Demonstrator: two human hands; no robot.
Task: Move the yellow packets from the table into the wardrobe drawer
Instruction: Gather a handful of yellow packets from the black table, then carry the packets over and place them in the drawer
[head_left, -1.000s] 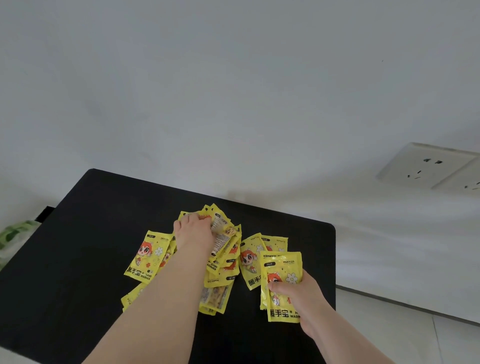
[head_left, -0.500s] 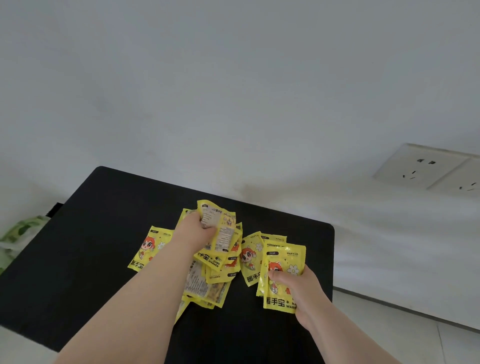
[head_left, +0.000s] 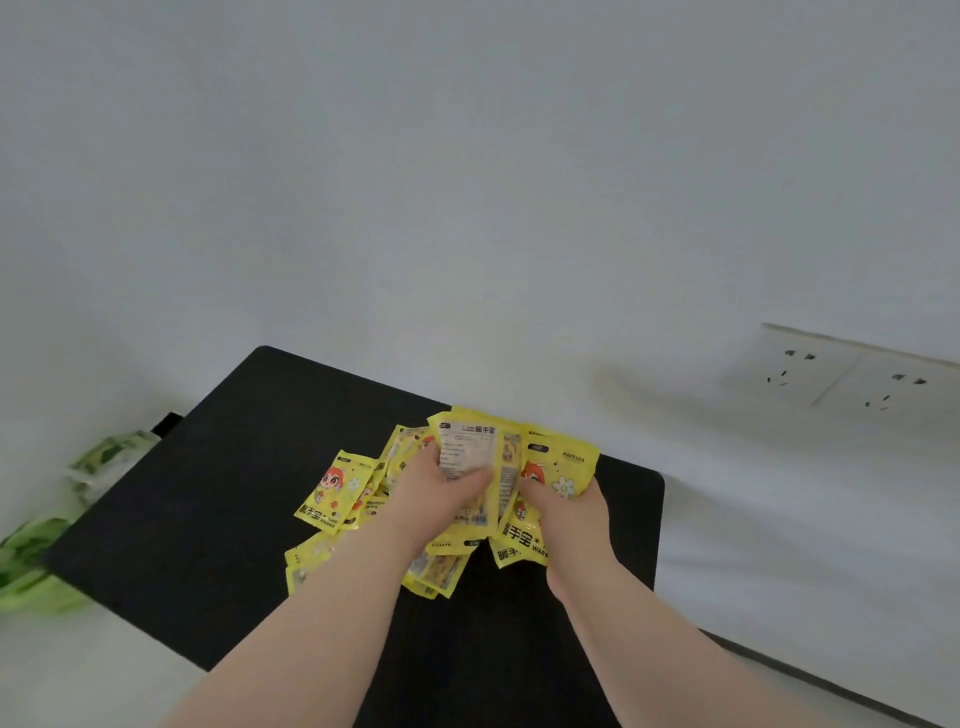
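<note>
Several yellow packets with a cartoon figure lie in a loose pile on the black table (head_left: 208, 519). My left hand (head_left: 436, 493) grips a bunch of packets (head_left: 467, 447) lifted off the pile, their printed backs facing me. My right hand (head_left: 566, 514) holds a second bunch of packets (head_left: 563, 467) right beside them, the two bunches touching. One packet (head_left: 335, 491) lies flat to the left, and more packets (head_left: 436, 569) rest under my left forearm. The wardrobe drawer is not in view.
A white wall rises right behind the table. A double wall socket (head_left: 841, 374) sits to the right. Green and white bags (head_left: 47, 545) lie on the floor at the table's left edge. Pale floor shows at the lower right.
Both hands have come together over the pile: my left hand raised its bunch and moved right, my right hand lifted its packets up and left until they meet.
</note>
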